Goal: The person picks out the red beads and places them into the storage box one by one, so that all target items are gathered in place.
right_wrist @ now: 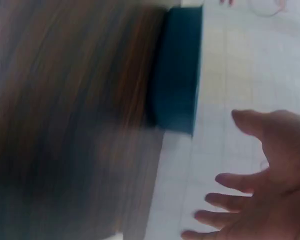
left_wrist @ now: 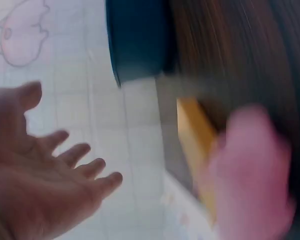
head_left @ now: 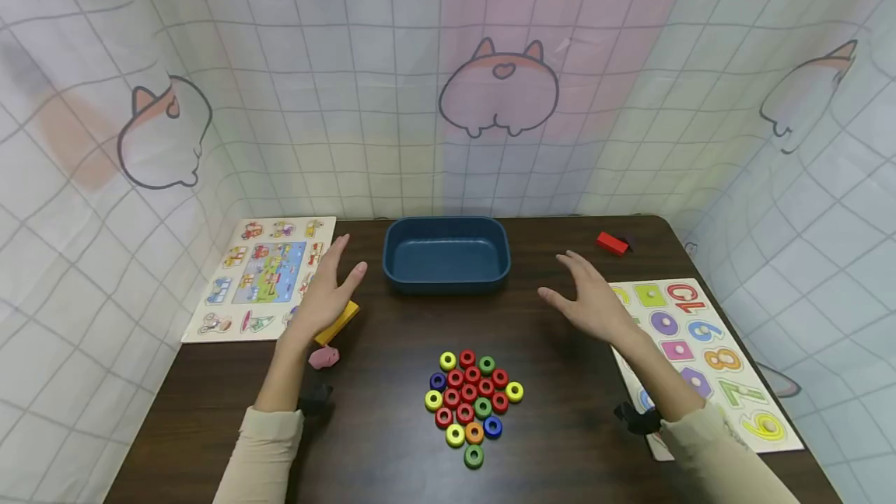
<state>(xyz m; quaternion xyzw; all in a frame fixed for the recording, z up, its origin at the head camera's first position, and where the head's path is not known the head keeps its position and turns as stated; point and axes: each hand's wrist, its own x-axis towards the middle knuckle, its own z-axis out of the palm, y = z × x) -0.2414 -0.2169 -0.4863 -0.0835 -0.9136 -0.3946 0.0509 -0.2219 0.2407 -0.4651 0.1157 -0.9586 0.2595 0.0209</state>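
Both hands hover over the dark table with nothing in them. My left hand [head_left: 327, 294] is left of the blue bin [head_left: 448, 286], its fingers extended and thumb apart. Below it lie a yellow block [head_left: 339, 323] and a small pink figure [head_left: 323, 357], which looks large and blurred in the left wrist view. To the bin's right, my right hand [head_left: 591, 298] has its fingers spread and thumb apart. Near the table's middle lies a cluster of small rings, among them a red ring [head_left: 468, 392], a green ring [head_left: 474, 456] and a yellow ring [head_left: 455, 435].
A picture puzzle board [head_left: 210, 298] lies at the left edge. On the right is a number and shape board [head_left: 707, 356], partly under the right forearm. A red block [head_left: 612, 243] sits at the back right. A patterned curtain [head_left: 392, 84] surrounds the table.
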